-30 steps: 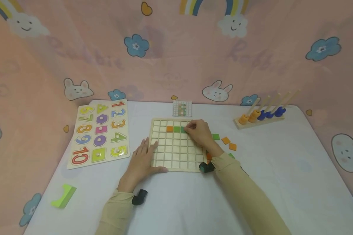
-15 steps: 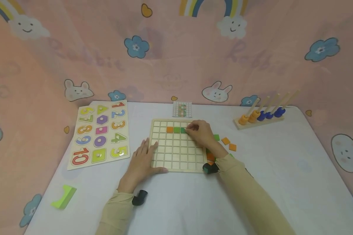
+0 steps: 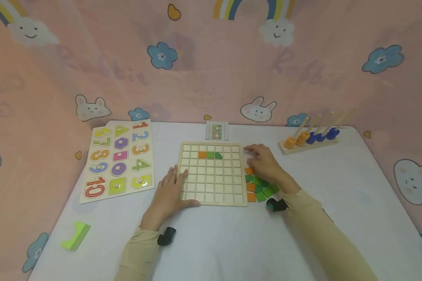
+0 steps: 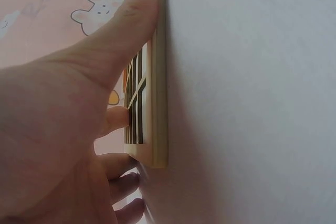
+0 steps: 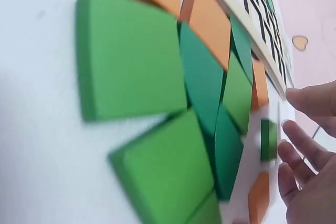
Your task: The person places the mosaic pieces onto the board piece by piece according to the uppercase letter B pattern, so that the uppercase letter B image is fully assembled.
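A wooden grid board lies flat in the middle of the table. One row of it bears an orange square tile, a green square tile and a dark green tile with a rounded side. My left hand rests on the board's left edge, fingers spread, thumb along the front edge. Just off the right edge, my right hand hovers above loose tiles, its thumb and fingers apart and holding nothing. Close to the right wrist camera lie green tiles and orange tiles.
A small pattern card lies behind the board. The number puzzle board is at the left, with a light green block nearer the front. At the back right stands a peg counter with orange and blue beads.
My right hand has let go of the dark green tile, which stays in its cell, and has moved right off the board to the loose tiles. My left hand has stayed in place.
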A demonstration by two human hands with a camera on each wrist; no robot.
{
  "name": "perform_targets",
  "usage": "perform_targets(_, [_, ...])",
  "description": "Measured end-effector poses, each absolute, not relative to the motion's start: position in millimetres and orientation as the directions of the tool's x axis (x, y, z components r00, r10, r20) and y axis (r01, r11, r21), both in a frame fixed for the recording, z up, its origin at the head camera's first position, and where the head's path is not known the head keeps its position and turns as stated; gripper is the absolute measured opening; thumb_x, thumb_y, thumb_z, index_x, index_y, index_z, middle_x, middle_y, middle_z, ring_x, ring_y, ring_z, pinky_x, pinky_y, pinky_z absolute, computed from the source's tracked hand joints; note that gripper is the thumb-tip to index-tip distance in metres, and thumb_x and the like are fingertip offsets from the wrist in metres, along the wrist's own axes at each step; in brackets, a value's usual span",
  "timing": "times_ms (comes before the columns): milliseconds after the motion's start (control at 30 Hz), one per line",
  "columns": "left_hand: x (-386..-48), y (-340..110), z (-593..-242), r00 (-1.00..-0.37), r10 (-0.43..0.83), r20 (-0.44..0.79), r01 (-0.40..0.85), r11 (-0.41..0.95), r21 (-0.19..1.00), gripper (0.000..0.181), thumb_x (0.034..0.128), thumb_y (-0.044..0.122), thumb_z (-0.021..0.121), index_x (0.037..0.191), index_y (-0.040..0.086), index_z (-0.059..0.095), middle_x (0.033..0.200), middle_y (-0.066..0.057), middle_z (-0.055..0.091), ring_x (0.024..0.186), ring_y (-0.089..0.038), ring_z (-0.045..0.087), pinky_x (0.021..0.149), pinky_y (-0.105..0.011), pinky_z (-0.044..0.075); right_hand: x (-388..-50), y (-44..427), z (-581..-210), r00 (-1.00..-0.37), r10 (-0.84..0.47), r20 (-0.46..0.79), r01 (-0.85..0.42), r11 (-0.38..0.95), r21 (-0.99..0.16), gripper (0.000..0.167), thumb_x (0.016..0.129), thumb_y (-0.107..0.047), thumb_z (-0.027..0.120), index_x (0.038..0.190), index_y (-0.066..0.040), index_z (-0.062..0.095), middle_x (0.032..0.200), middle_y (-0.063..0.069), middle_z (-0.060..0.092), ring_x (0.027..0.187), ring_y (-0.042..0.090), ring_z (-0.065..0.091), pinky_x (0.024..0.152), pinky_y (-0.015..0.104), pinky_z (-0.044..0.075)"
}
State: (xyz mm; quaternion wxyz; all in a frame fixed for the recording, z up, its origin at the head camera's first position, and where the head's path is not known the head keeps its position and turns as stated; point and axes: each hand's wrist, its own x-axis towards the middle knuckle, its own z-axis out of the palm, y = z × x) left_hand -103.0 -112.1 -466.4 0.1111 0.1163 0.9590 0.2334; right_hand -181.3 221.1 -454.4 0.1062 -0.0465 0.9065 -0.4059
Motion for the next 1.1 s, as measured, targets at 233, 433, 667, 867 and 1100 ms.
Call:
perform_targets(233, [-102.5, -112.1, -464.3, -0.948, 0.274, -0.161, 0.168, 0.864, 0.475, 0.114, 0.0775, 0.054, 0.091, 0.165, 0.008, 0.035, 0.176, -0.026, 0.015, 0.165, -0.044, 0.012, 0.130, -0.065, 0.024, -172.3, 242.4, -451.2, -0.969, -0.187, -0.162, -0.020, 0.711, -0.703, 0.048, 0.105, -0.004, 0.054, 0.153, -0.002, 0.051, 0.151, 0.027, 0.051, 0.141, 0.045, 0.047, 0.121, 0.063, 0.039])
perform_targets(433, [-102.2, -112.5, -464.8, -0.948, 0.279, -0.152, 0.180, 0.866, 0.467, 0.114, 0.0775, 0.054, 0.091, 0.165, 0.007, 0.036, 0.176, -0.027, 0.015, 0.165, -0.045, 0.013, 0.129, -0.065, 0.025, -165.8, 254.2, -453.2, -0.966, -0.194, -0.173, -0.029, 0.742, -0.670, 0.059, 0.100, -0.004, 0.067, 0.157, -0.005, 0.049, 0.149, 0.025, 0.050, 0.134, 0.044, 0.050, 0.117, 0.062, 0.044])
perform_targets(667, [-102.0, -112.3, -464.5, -0.949, 0.277, -0.150, 0.178, 0.865, 0.470, 0.114, 0.0770, 0.054, 0.091, 0.165, 0.007, 0.036, 0.176, -0.027, 0.015, 0.165, -0.045, 0.013, 0.129, -0.065, 0.025, -160.0, 258.4, -457.8, -0.973, -0.152, -0.171, 0.001, 0.745, -0.667, 0.049, 0.100, -0.006, 0.069, 0.148, -0.003, 0.057, 0.142, 0.023, 0.053, 0.132, 0.043, 0.051, 0.116, 0.062, 0.044])
perform_targets(867, [-102.5, -112.4, -464.7, -0.951, 0.271, -0.151, 0.172, 0.865, 0.472, 0.114, 0.0767, 0.054, 0.092, 0.165, 0.008, 0.036, 0.176, -0.026, 0.015, 0.165, -0.044, 0.013, 0.129, -0.065, 0.025, -160.6, 255.7, -463.5, -0.984, -0.126, -0.128, -0.003, 0.723, -0.691, 0.035, 0.100, -0.004, 0.068, 0.135, 0.000, 0.065, 0.131, 0.023, 0.059, 0.130, 0.044, 0.056, 0.114, 0.061, 0.046])
perform_targets(1100, [-102.1, -112.0, -463.3, -0.949, 0.277, -0.152, 0.172, 0.858, 0.484, 0.113, 0.0775, 0.053, 0.092, 0.165, 0.007, 0.036, 0.176, -0.027, 0.015, 0.165, -0.045, 0.013, 0.129, -0.065, 0.024, -163.7, 248.0, -461.1, -0.985, -0.120, -0.121, -0.006, 0.732, -0.681, 0.029, 0.102, -0.006, 0.068, 0.130, 0.001, 0.063, 0.133, 0.024, 0.059, 0.127, 0.043, 0.057, 0.113, 0.059, 0.048])
